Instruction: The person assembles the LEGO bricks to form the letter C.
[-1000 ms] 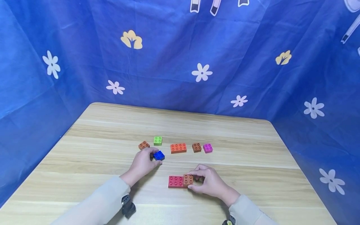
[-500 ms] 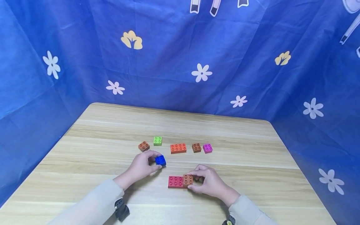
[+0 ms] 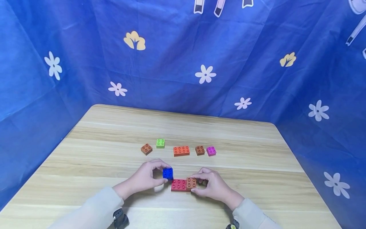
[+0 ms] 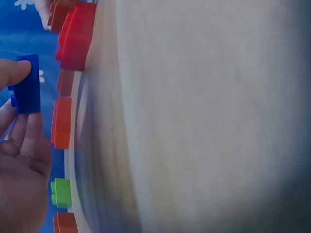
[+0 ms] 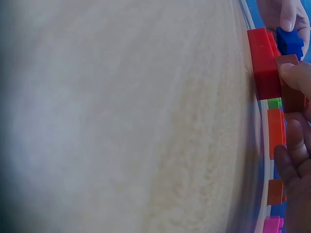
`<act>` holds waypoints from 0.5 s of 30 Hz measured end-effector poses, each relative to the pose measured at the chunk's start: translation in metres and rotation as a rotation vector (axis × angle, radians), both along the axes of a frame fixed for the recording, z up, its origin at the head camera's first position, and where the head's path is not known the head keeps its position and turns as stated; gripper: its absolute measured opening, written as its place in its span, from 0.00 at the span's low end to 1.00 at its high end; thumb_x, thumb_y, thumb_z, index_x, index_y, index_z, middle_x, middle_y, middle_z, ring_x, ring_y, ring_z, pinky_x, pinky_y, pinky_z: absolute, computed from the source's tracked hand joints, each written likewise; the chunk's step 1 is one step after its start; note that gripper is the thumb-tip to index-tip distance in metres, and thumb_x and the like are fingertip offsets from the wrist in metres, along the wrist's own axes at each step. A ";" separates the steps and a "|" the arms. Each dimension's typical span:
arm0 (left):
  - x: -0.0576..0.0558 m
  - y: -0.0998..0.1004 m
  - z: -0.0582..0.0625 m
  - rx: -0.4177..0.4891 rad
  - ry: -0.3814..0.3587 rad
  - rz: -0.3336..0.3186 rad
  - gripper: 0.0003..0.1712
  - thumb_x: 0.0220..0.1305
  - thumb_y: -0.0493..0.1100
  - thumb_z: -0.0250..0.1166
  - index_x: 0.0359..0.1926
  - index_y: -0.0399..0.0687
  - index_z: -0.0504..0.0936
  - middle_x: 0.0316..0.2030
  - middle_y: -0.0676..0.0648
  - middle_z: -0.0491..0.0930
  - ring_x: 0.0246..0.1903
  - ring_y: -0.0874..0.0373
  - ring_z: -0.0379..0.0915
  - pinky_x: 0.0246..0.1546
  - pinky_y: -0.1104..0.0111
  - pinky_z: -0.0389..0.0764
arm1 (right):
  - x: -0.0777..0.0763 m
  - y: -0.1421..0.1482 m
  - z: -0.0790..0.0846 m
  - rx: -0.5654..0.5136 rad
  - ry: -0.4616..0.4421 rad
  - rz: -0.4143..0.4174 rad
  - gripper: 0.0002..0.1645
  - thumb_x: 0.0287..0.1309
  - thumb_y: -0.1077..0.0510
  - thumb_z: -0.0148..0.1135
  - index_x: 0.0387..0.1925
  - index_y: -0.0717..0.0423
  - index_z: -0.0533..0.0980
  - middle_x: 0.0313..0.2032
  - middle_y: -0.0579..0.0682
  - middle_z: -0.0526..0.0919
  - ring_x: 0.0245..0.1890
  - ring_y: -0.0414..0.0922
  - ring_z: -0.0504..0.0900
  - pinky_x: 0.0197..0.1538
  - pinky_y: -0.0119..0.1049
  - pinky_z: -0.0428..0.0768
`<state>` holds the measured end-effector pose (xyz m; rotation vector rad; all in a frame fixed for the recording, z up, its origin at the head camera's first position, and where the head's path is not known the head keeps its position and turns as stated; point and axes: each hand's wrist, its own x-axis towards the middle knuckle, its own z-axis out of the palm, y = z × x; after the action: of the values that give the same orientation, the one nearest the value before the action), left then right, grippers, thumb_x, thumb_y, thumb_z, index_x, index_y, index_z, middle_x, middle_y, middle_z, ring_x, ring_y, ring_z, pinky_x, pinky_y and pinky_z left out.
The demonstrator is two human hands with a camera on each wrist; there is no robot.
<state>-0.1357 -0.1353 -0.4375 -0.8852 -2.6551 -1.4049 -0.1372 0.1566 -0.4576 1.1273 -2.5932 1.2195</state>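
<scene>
Between thumb and fingers my left hand (image 3: 148, 178) pinches a blue toy building brick (image 3: 167, 173), with studs in two rows. In the left wrist view the blue brick (image 4: 29, 85) is up off the table, apart from the red one. It hovers by the left end of a longer red brick (image 3: 178, 185), which lies on the table. A brown brick (image 3: 191, 182) sits on the red brick's right end, and my right hand (image 3: 213, 184) holds it by thumb and fingers. The right wrist view shows my right thumb against the brown brick (image 5: 290, 87).
Beyond the hands lie a brown brick (image 3: 146, 149), a lime green brick (image 3: 160, 143), a longer orange brick (image 3: 181, 150), another brown brick (image 3: 199, 150) and a magenta brick (image 3: 211, 150). A blue patterned curtain (image 3: 171, 47) surrounds the wooden table (image 3: 243, 136).
My left hand has lifted the blue brick and brought it toward me and right, to the red brick's left end. The right hand and the brown brick have stayed put.
</scene>
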 end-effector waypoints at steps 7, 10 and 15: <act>0.005 0.006 -0.001 -0.037 -0.005 -0.059 0.22 0.46 0.39 0.74 0.46 0.46 0.81 0.41 0.58 0.79 0.41 0.62 0.74 0.50 0.58 0.75 | -0.001 0.000 -0.001 -0.002 0.004 0.000 0.24 0.38 0.55 0.78 0.42 0.53 0.84 0.30 0.42 0.77 0.29 0.37 0.74 0.33 0.27 0.76; 0.005 0.008 -0.001 -0.039 -0.018 -0.077 0.22 0.46 0.39 0.74 0.45 0.46 0.82 0.41 0.59 0.79 0.42 0.63 0.74 0.50 0.60 0.75 | -0.001 0.000 -0.001 -0.005 0.002 0.002 0.24 0.38 0.55 0.78 0.42 0.53 0.84 0.29 0.42 0.77 0.29 0.37 0.74 0.33 0.27 0.76; 0.006 0.009 -0.002 -0.016 -0.034 -0.108 0.21 0.46 0.38 0.74 0.44 0.46 0.82 0.40 0.58 0.80 0.40 0.63 0.75 0.48 0.63 0.77 | 0.000 0.000 0.000 -0.013 -0.013 0.003 0.24 0.38 0.56 0.78 0.43 0.53 0.83 0.30 0.43 0.77 0.29 0.38 0.74 0.33 0.28 0.77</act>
<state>-0.1300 -0.1260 -0.4398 -1.0304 -2.6841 -1.4347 -0.1373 0.1568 -0.4580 1.1248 -2.5901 1.2457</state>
